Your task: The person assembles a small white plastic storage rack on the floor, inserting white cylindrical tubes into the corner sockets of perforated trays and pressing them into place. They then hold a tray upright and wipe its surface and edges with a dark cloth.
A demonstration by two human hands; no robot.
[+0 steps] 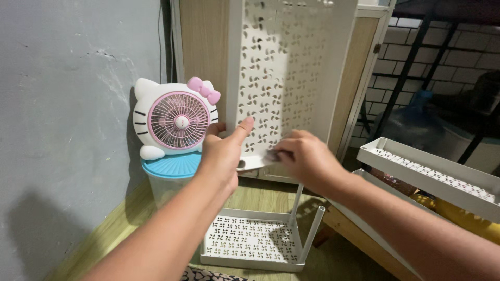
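The person holds a white perforated shelf panel (284, 78) upright in front of a wooden cabinet (200, 47). The left hand (224, 153) grips the panel's lower edge, thumb raised flat against the perforated face and the other fingers wrapped behind. The right hand (304, 158) is closed on the same lower edge just beside it; motion blur there leaves it unclear whether the fingers also pinch a small part.

Handling: the panel appears to be thin sheet metal or plastic, stiff, light and smooth. Its turned-up rim offers the firmest hold; the perforated face is likely to flex under pressure.

Count: one panel in hand. Below the grip, one matching tray (252, 239) lies on the floor with two white posts (311, 234) standing from it. To the right of the grip, two more trays (432, 171) are stacked. To the left of the grip, one cat-shaped fan (174, 119) sits on one blue-lidded container (172, 171).
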